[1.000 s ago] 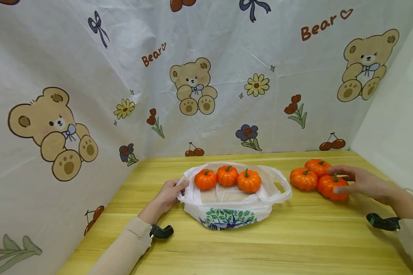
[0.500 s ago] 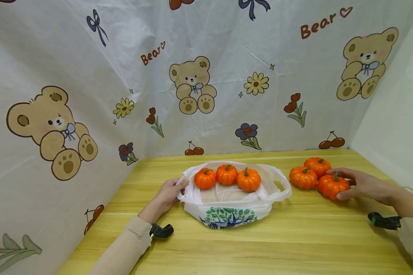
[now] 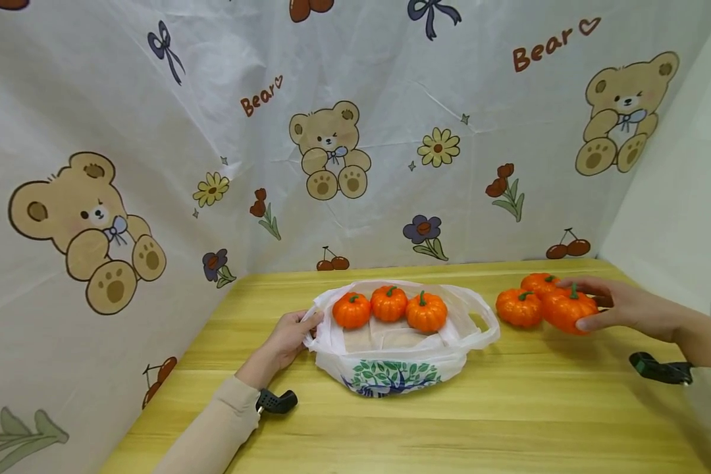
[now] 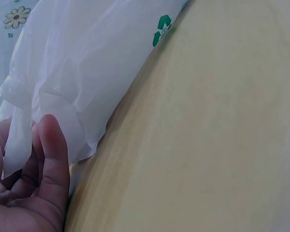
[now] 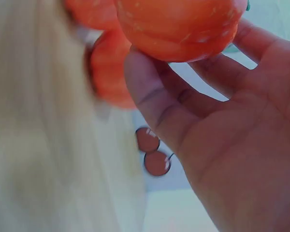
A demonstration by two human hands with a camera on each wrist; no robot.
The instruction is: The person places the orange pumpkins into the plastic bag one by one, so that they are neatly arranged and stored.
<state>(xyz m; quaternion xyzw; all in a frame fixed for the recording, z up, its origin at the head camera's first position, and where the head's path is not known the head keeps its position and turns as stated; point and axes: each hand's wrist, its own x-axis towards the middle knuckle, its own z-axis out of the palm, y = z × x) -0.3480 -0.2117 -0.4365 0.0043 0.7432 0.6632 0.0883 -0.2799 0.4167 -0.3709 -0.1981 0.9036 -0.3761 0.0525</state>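
Note:
My left hand (image 3: 286, 337) pinches the left handle of a white plastic bag (image 3: 385, 362) printed with a green tree; the left wrist view shows thumb and fingers on the thin plastic (image 4: 82, 82). Inside the bag's open mouth, three small orange pumpkins (image 3: 389, 303) sit in a row on pale boxy contents. Over at the right, my right hand (image 3: 631, 306) grips another orange pumpkin (image 3: 569, 311) with a green stem, raised just above the table. In the right wrist view, fingers curl around this pumpkin (image 5: 179, 29).
Two more pumpkins stand at the back right, one in front (image 3: 519, 307) and one behind (image 3: 539, 284) the held one. The bag's right handle loop (image 3: 487, 322) stands up towards them. A bear-print sheet (image 3: 355, 145) hangs behind the wooden table (image 3: 450, 428).
My right hand has closed on the nearest pumpkin and lifted it slightly off the table, a little to the left. The left hand and the bag have stayed in place.

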